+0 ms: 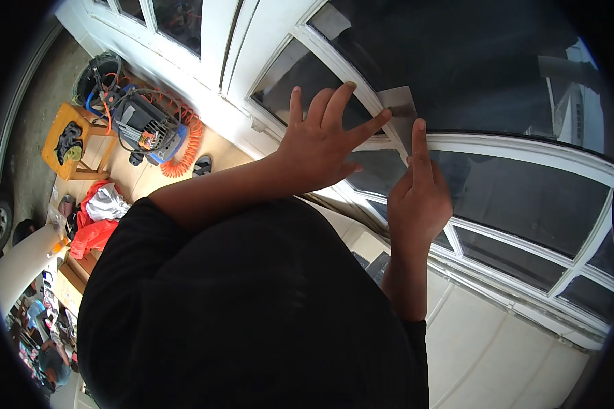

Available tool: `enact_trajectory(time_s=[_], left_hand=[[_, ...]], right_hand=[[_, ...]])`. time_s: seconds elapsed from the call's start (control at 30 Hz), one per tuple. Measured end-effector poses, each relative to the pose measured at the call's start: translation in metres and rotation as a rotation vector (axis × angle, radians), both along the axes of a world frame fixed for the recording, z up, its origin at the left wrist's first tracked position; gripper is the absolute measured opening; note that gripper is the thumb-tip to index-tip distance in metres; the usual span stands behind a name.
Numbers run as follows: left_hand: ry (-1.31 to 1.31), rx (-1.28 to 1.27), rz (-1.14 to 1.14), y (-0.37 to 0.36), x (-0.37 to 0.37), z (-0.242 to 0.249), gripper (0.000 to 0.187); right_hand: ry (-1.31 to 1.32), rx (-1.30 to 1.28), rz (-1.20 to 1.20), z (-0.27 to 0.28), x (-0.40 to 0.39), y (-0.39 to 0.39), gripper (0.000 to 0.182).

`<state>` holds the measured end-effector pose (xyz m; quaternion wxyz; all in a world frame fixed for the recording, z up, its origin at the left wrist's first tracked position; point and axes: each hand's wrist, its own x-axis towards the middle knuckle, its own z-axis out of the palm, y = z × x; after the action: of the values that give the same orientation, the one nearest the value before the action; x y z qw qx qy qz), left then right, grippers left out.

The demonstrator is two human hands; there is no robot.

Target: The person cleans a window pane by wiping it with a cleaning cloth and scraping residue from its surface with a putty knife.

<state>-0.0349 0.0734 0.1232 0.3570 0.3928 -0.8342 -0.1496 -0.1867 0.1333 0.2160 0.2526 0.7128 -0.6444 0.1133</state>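
My right hand [419,194] is closed on a scraper with a thin, flat metal blade [397,99]. Its index finger stretches along the blade while the other fingers curl around the handle, which is mostly hidden. The blade lies at the corner where white bars of the window frame [348,71] meet a large dark glass pane [471,75]. My left hand [320,133] has its fingers spread over the frame and a smaller pane. Its index fingertip touches or nearly touches the blade's edge, and it grips nothing.
Behind on the left, a dark toolbox-like unit [143,123] stands beside a coiled orange hose [191,136]. A wooden stool [54,140] holds dark items. Red and white cloths [95,235] lie below it. A person [53,361] is at the lower left, near assorted goods.
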Motion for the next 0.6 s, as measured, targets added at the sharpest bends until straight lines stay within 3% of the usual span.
enact_trajectory(time_s=[0.07,0.13,0.6], left_hand=[[0.013,-0.016,0.005,-0.0004,-0.0002,-0.0024,0.086],[0.028,-0.034,0.015,-0.0007,-0.0001,-0.003,0.087],[-0.007,-0.003,0.017,-0.0006,-0.0017,-0.0037,0.086]], right_hand=[[-0.026,-0.012,0.014,0.0004,0.0042,0.0015,0.076],[0.013,0.078,-0.055,0.0072,0.0091,0.0031,0.057],[-0.082,0.069,-0.078,0.0019,0.0105,0.001,0.056]])
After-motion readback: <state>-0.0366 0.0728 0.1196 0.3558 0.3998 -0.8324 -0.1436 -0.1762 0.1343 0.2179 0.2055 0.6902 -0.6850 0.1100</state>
